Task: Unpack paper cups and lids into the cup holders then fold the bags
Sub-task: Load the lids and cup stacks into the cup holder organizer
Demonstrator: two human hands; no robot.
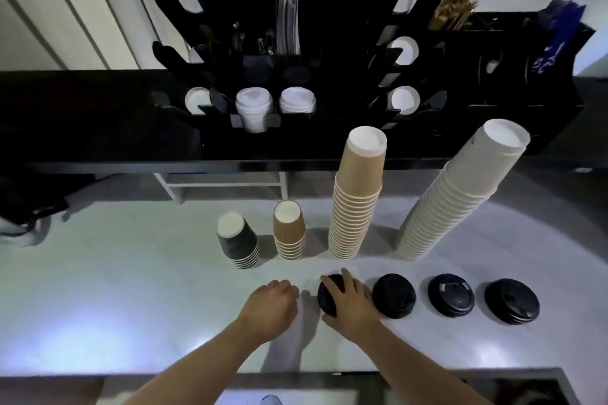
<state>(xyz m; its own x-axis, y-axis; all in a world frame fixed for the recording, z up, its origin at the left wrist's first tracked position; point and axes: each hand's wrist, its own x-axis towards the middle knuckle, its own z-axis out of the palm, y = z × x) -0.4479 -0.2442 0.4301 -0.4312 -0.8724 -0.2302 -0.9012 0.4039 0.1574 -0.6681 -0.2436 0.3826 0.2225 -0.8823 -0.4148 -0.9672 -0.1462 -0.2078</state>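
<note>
Right hand (pixel 350 301) lies over the leftmost lid stack (pixel 329 297), fingers (pixel 332 284) curled across its top and thumb hooked at the near edge: clamped on it, probably to lift it. The stack sits on the pale worktop (pixel 131 289), near edge, just right of centre.

Left hand (pixel 273 301) at 9 o'clock from that stack, close but apart; knuckles up, fingers tucked under, nothing seen in them. Whether the tips touch the worktop, cannot tell.

At 3 o'clock from the held stack, three more black lid stacks in a row: second lids (pixel 393 296), third lids (pixel 450 295), fourth lids (pixel 511 301). They are spaced apart, seemingly one per cup size.

At 12 o'clock, four upside-down cup stacks, also in a row: black cups (pixel 238 245), short ribbed brown cups (pixel 289 233), tall tan cups (pixel 357 197), tall white cups (pixel 460 194). The white one leans right in the wide-angle view.

Beyond, on a dark counter, the black cup holder rack (pixel 329 76), already with two white lidded stacks in its front slots. No bags made out.

Judgement: cups and lids unpacked and sorted; loading the rack not yet done.
</note>
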